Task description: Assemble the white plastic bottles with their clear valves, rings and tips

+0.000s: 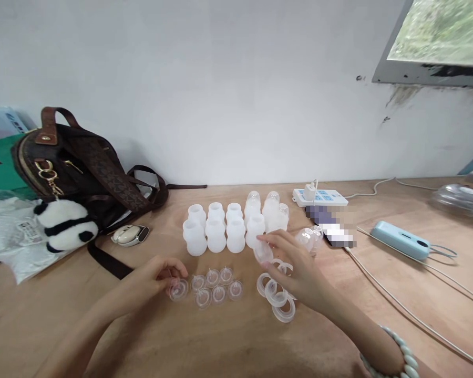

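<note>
At the left end of a group of clear bottle nipples [219, 294], my left hand [162, 274] pinches one clear nipple [179, 290] at its edge. My right hand [289, 261] grips a translucent screw ring [263, 252] between thumb and fingers, tilted in front of the bottles. Several more screw rings [284, 310] lie in a loose pile under that hand, which partly hides them. Behind stand white, open-necked small bottles [216, 236] in two rows. At their right, some bottles [253, 207] have clear domed tops. Loose clear domed caps [306, 239] lie beyond my right hand.
A dark backpack [79, 157] with a panda plush [65, 226] stands at the left, beside a plastic bag [8, 236] and a watch [131, 235]. To the right are a power strip [331, 198], a phone [327, 226], a blue power bank [400, 240] and cables.
</note>
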Available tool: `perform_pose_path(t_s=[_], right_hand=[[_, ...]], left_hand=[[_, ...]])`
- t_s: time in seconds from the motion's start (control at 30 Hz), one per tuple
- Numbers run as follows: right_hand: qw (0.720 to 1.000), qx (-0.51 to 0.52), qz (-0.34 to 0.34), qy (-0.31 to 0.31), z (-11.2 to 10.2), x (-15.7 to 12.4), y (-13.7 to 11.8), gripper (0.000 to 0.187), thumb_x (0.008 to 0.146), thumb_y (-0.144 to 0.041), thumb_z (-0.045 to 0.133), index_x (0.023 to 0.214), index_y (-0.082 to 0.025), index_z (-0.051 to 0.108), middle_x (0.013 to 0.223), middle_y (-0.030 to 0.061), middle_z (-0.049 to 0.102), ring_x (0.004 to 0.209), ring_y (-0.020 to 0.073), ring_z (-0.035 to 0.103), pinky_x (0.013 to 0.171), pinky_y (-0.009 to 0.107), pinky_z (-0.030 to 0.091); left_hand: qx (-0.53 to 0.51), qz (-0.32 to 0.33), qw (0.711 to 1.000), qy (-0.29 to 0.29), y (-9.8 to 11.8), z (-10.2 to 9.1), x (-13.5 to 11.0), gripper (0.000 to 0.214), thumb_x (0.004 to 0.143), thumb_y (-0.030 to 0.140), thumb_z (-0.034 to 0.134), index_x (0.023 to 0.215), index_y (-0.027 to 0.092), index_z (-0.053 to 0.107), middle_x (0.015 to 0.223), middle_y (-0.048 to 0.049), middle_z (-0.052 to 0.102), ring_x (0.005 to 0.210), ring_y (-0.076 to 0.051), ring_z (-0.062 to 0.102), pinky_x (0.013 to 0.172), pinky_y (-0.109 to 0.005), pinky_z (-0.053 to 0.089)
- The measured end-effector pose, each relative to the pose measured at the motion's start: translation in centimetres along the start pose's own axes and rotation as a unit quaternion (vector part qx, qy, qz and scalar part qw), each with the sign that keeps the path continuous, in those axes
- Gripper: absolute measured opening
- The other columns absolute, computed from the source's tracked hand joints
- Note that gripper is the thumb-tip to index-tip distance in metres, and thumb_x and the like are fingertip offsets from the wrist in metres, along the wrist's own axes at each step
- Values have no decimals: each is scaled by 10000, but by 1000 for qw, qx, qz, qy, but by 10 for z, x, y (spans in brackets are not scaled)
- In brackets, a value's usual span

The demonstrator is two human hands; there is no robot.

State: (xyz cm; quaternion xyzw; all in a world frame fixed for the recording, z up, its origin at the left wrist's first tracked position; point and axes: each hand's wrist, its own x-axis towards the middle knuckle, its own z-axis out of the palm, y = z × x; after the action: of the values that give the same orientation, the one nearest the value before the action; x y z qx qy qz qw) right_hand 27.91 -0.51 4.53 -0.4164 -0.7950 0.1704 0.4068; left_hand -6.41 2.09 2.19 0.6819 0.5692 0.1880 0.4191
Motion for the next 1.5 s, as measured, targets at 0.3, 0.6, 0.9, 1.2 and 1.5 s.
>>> perform_pose_path(t_s=[0.3, 0.6, 0.9, 1.2, 1.5], right_hand=[[983, -119, -38, -138, 20, -7, -2, 328, 876, -80, 589, 1193, -163, 611, 1112, 102, 647, 1028, 285, 554, 898, 486, 480], [956, -232, -8, -178, 26, -6, 23, 301, 988, -186, 497, 1256, -143, 627, 1183, 140, 656, 1105, 333, 559, 951, 568, 461], [967, -200, -18, -158, 18, -1, 18, 221, 1009, -175, 458, 914, -164, 657, 1069, 105, 675, 1012, 281, 598, 914, 517, 482], [950, -262, -156, 65, -3, 31, 8, 178, 980, -150, 484, 849, -179, 601, 881, 77, 705, 852, 240, 584, 790, 387, 439], [891, -445, -89, -24, -6, 129, 19, 107, 908, -206, 616, 988, -150, 660, 949, 155, 751, 1009, 328, 626, 993, 498, 359]], left_hand=[[124, 48, 991, 34, 12, 10, 4, 247, 834, 354, 552, 878, 239, 766, 858, -35, 771, 728, -236, 647, 636, -285, 428], [140, 47, 987, 64, 15, 15, 2, 310, 921, 414, 468, 963, 238, 720, 882, -35, 784, 772, -253, 691, 651, -294, 439], [169, 41, 982, 70, 25, 15, 2, 345, 896, 398, 399, 901, 217, 693, 824, -45, 760, 716, -258, 664, 683, -328, 449], [181, 42, 977, 103, 31, 15, 2, 406, 893, 393, 317, 928, 193, 668, 769, -62, 712, 719, -267, 671, 658, -333, 448], [160, 74, 956, 236, 35, 27, -7, 353, 945, 364, 359, 1035, 230, 673, 769, -26, 718, 704, -251, 669, 628, -316, 421]])
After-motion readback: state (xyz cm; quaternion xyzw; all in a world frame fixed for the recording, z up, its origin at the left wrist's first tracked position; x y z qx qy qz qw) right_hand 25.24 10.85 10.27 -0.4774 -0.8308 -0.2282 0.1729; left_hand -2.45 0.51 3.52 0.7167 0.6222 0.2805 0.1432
